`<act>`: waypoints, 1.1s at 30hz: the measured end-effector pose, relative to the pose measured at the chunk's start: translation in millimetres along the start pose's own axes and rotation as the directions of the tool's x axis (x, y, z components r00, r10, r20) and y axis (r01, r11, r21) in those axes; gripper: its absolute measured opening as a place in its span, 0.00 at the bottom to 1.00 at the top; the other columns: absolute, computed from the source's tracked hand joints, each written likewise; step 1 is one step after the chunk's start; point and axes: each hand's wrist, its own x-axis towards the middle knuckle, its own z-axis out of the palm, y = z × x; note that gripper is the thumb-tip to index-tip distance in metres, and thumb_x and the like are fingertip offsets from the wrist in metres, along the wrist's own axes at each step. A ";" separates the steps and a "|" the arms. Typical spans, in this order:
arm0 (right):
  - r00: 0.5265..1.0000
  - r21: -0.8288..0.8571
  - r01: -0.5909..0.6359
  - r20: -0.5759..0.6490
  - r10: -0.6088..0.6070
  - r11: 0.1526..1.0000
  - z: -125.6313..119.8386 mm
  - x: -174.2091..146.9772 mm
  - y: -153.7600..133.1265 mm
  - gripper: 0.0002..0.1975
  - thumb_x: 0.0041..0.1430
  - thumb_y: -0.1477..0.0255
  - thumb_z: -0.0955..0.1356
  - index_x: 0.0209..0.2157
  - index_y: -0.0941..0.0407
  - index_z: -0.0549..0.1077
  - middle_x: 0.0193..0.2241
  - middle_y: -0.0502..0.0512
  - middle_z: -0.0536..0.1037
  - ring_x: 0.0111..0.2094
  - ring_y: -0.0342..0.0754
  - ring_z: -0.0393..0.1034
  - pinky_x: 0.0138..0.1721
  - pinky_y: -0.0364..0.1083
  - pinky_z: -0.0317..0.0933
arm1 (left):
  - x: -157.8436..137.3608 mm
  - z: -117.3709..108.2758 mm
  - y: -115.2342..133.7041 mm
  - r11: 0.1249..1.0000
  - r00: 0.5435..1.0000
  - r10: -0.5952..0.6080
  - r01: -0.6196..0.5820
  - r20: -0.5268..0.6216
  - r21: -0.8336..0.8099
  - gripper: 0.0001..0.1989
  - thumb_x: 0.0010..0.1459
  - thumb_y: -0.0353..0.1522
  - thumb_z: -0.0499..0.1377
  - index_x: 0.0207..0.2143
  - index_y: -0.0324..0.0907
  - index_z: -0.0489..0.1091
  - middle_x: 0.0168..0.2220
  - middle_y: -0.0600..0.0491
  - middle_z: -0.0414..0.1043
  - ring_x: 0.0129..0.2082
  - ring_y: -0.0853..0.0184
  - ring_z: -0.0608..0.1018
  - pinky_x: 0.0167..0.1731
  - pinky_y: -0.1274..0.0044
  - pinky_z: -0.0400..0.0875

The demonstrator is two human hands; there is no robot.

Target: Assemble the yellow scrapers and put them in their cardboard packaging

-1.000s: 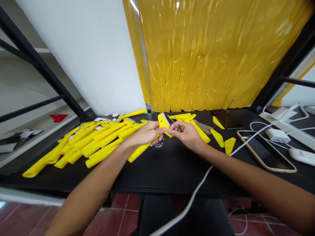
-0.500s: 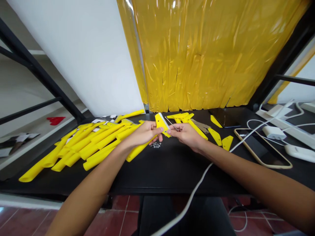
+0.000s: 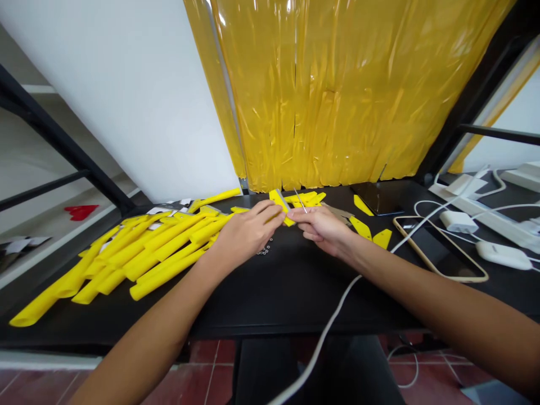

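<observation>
Fingers of my left hand point(image 3: 255, 230) are closed around a yellow scraper point(image 3: 278, 199) with a grey blade strip along one edge. Most of its handle is hidden behind that hand and wrist. My right hand point(image 3: 318, 225) pinches a thin metal rod, which looks like a hex key point(image 3: 300, 199), its upper end sticking up and leftward. Its fingertips meet the scraper's lower right end, close to my left fingertips. On the black table just below lie several small metal nuts point(image 3: 264, 249), partly covered by my left hand.
A pile of yellow scraper handles point(image 3: 164, 250) covers the left of the table. Loose yellow plates point(image 3: 360, 228) and a dark tablet point(image 3: 382, 198) lie right of my hands. Farther right are a phone point(image 3: 442, 250), a charger point(image 3: 459, 221) and a power strip point(image 3: 485, 211). A white cable point(image 3: 333, 329) crosses the front edge.
My left hand has turned over the scraper, hiding its handle and much of its yellow face. The rod in my right hand stands more upright. The whole view has shifted slightly.
</observation>
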 end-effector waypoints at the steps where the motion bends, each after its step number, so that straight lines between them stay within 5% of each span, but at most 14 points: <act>1: 1.000 0.024 -0.013 0.012 0.013 1.000 -0.2 -0.2 0.2 0.13 0.44 0.72 0.78 0.31 0.59 0.74 0.20 0.42 0.62 0.18 0.34 0.37 0.15 0.40 0.32 | -0.5 0.9 0.0 1.000 1.000 0.009 -0.009 0.008 0.010 0.15 0.67 0.24 0.51 0.54 0.39 0.68 0.53 0.43 0.73 0.59 0.56 0.69 0.51 0.67 0.73; 7: 0.988 -0.009 -0.073 0.137 0.074 0.997 2.9 -5.2 0.3 0.08 0.53 0.69 0.74 0.32 0.58 0.75 0.21 0.44 0.68 0.16 0.34 0.38 0.14 0.40 0.33 | -3.0 0.3 -1.2 0.998 0.997 -0.060 0.061 0.054 -0.014 0.12 0.68 0.26 0.49 0.42 0.39 0.72 0.43 0.45 0.76 0.50 0.60 0.75 0.39 0.74 0.72; 10: 0.991 -0.194 0.106 0.095 -0.089 0.975 6.4 -4.3 1.6 0.11 0.59 0.63 0.71 0.33 0.57 0.78 0.31 0.53 0.80 0.16 0.35 0.49 0.15 0.41 0.43 | -6.5 3.2 -14.8 0.984 0.984 -0.178 0.177 0.000 -0.032 0.09 0.66 0.27 0.52 0.40 0.39 0.72 0.43 0.45 0.77 0.45 0.61 0.78 0.38 0.74 0.71; 12: 0.948 -0.420 0.316 0.110 -0.298 0.851 8.8 -0.5 4.4 0.12 0.60 0.63 0.71 0.31 0.56 0.80 0.33 0.54 0.82 0.23 0.39 0.64 0.23 0.41 0.56 | -10.6 6.3 -29.7 0.958 0.957 -0.281 0.276 -0.069 -0.070 0.07 0.64 0.28 0.55 0.39 0.39 0.72 0.42 0.46 0.77 0.42 0.62 0.79 0.39 0.74 0.71; 14: 0.874 -0.620 0.472 0.234 -0.426 0.627 10.5 5.9 9.0 0.08 0.59 0.66 0.72 0.31 0.55 0.82 0.33 0.54 0.82 0.32 0.44 0.73 0.35 0.43 0.63 | -14.9 8.8 -44.9 0.915 0.902 -0.402 0.386 -0.158 -0.119 0.05 0.62 0.28 0.57 0.38 0.39 0.72 0.40 0.47 0.77 0.40 0.62 0.79 0.39 0.73 0.71; 18: 0.837 -0.804 0.515 0.398 -0.375 0.297 10.9 21.1 21.4 0.06 0.60 0.69 0.72 0.37 0.52 0.84 0.37 0.53 0.82 0.37 0.46 0.75 0.40 0.45 0.63 | -18.3 9.4 -59.7 0.851 0.809 -0.523 0.476 -0.268 -0.222 0.04 0.61 0.29 0.58 0.36 0.40 0.72 0.38 0.49 0.78 0.39 0.63 0.79 0.41 0.73 0.70; 26: 0.866 -0.875 0.452 0.385 -0.319 0.173 6.5 33.3 42.6 0.09 0.59 0.63 0.73 0.41 0.49 0.83 0.38 0.52 0.81 0.39 0.47 0.74 0.39 0.45 0.62 | -8.4 9.8 -49.8 0.770 0.770 -0.605 0.502 -0.202 -0.393 0.03 0.56 0.31 0.62 0.32 0.41 0.73 0.36 0.50 0.78 0.37 0.64 0.79 0.41 0.74 0.71; 29: 0.859 -0.866 0.469 0.399 -0.322 0.177 6.4 34.1 46.1 0.06 0.61 0.68 0.72 0.38 0.50 0.83 0.38 0.51 0.79 0.38 0.46 0.73 0.38 0.44 0.61 | -5.8 13.9 -47.1 0.645 0.710 -0.690 0.515 -0.140 -0.565 0.06 0.53 0.34 0.65 0.31 0.41 0.73 0.36 0.51 0.77 0.38 0.65 0.79 0.39 0.75 0.73; 33: 0.860 -0.872 0.460 0.392 -0.327 0.165 8.5 32.7 44.3 0.06 0.61 0.68 0.71 0.36 0.52 0.83 0.37 0.52 0.79 0.38 0.46 0.73 0.39 0.45 0.60 | -2.6 17.6 -44.5 0.273 0.588 -0.806 0.466 0.064 -0.841 0.14 0.47 0.37 0.70 0.30 0.40 0.70 0.32 0.52 0.76 0.33 0.65 0.80 0.31 0.75 0.77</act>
